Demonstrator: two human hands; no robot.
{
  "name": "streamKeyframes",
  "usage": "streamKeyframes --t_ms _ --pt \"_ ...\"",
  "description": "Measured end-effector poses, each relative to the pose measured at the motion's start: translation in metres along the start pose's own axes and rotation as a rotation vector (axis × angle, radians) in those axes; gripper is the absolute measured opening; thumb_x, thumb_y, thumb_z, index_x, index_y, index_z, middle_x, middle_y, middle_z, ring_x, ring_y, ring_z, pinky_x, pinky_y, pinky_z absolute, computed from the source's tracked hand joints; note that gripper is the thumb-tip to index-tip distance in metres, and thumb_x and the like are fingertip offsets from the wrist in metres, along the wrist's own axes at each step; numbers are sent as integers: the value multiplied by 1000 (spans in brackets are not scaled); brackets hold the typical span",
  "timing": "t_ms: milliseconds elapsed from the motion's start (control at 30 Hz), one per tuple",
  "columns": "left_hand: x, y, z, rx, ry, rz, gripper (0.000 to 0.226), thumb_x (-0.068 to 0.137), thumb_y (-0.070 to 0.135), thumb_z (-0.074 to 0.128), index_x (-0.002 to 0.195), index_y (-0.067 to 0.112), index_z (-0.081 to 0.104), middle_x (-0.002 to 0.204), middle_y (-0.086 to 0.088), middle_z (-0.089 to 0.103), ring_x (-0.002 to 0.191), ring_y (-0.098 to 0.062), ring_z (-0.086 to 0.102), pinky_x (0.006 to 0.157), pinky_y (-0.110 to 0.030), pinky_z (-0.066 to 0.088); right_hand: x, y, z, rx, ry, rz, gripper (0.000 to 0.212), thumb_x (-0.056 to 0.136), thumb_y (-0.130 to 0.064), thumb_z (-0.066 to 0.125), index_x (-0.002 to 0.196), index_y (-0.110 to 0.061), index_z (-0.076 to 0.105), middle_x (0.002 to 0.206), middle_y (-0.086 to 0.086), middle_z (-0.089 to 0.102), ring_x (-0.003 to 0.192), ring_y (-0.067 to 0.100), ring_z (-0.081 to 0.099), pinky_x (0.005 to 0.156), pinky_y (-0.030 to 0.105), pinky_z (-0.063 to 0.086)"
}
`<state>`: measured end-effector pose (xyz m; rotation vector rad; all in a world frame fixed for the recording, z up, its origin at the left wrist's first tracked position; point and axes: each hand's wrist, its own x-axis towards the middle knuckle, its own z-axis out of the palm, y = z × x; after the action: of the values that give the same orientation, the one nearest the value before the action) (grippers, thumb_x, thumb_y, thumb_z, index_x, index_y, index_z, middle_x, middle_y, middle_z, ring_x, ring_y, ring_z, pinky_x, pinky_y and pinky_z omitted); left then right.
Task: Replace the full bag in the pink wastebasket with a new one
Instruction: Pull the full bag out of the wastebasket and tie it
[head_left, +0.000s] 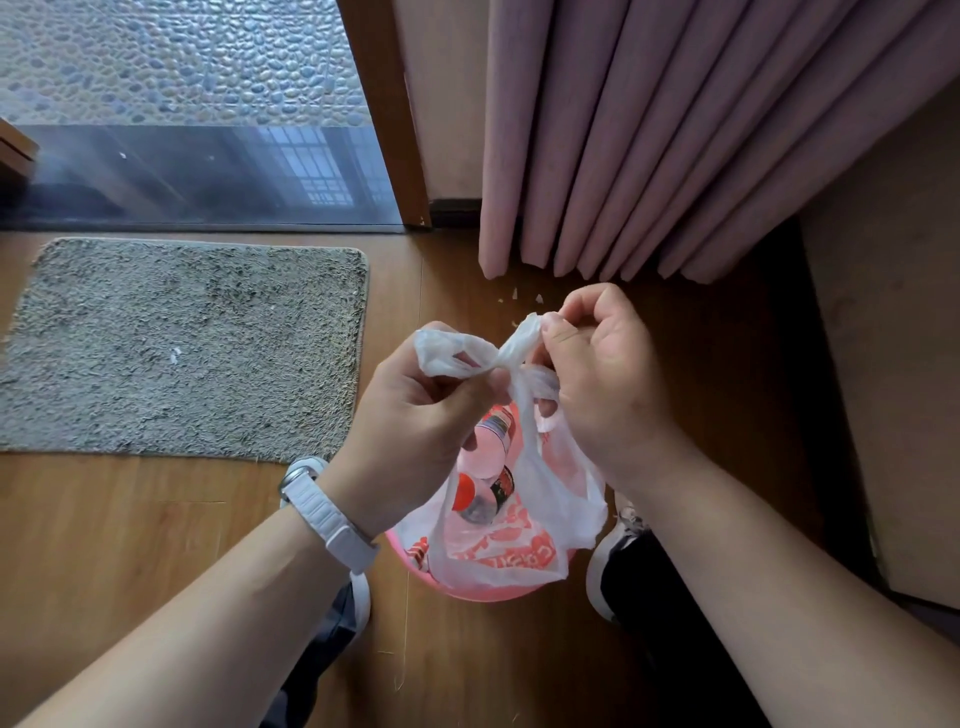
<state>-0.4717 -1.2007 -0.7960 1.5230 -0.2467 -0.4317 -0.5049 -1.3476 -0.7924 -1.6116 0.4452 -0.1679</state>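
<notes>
A pink wastebasket (470, 591) stands on the wooden floor between my feet, mostly hidden under a white plastic bag (506, 540) with red print. Through the bag I see plastic bottles (485, 467), one with a red cap. Above the basket the bag's two handles cross in a knot (511, 369). My left hand (415, 431) pinches the left handle loop. My right hand (605, 384) grips the other handle end between thumb and fingers. A white watch sits on my left wrist.
A grey shaggy mat (182, 348) lies to the left before a glass door. Pink curtains (675, 140) hang behind the basket, with small white scraps (519, 297) on the floor beneath them. A wooden cabinet side (893, 389) stands at right.
</notes>
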Motion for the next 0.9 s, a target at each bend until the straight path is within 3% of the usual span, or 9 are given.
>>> streamKeyframes --t_ms 167,267,367,500,633,700,800,900 --pt "-1 -2 0 -30 -3 -17 20 81 12 70 86 -5 60 72 6 62 63 -18 59 58 -27 48 0 -1 -5 -90 17 -58 14 87 -8 58 82 -13 47 69 18 47 59 37 49 48 46 48" --pt "0 -2 2 -102 24 -6 25 82 6 68 89 -14 57 74 -1 62 66 -19 60 60 -27 50 -2 -3 -2 -177 -42 -119 14 90 -9 60 86 -17 50 71 12 54 58 21 54 49 37 50" --pt "0 -2 0 -155 30 -26 26 82 5 67 92 -16 56 76 -10 60 69 -19 60 63 -27 49 -4 -4 1 -264 -90 -178 10 92 -12 59 97 -20 61 81 -2 61 71 8 60 58 19 51" --pt "-1 0 -7 -217 61 -54 24 83 1 66 93 -17 55 76 -14 61 70 -19 61 65 -26 50 -5 -5 7 -400 -148 -231 19 92 -18 53 100 -17 70 90 -1 63 84 9 59 69 23 51" --pt "2 3 -16 -323 98 -101 17 81 -1 67 88 -9 54 79 -14 62 75 -25 61 71 -33 53 -9 -9 13 -385 -336 -143 29 91 -32 50 111 -20 68 93 -3 62 90 10 59 75 28 52" --pt "2 2 -18 -333 105 -122 14 80 -2 67 86 -5 55 80 -14 62 78 -26 62 72 -33 53 -12 -9 14 -394 -405 -108 27 90 -35 57 112 -21 65 92 -4 59 88 12 59 74 33 54" --pt "2 -3 -19 -277 113 -135 25 81 1 68 91 -14 51 88 -24 59 84 -33 60 76 -39 52 -13 -8 14 -362 -432 -43 17 88 -22 64 105 -17 65 91 2 62 85 17 61 70 40 56" --pt "2 -7 -18 -225 98 -145 30 81 4 68 96 -15 51 92 -35 61 85 -38 62 79 -45 52 -12 -7 10 -307 -436 18 10 87 -9 62 94 -12 68 79 6 65 69 12 59 53 23 49"
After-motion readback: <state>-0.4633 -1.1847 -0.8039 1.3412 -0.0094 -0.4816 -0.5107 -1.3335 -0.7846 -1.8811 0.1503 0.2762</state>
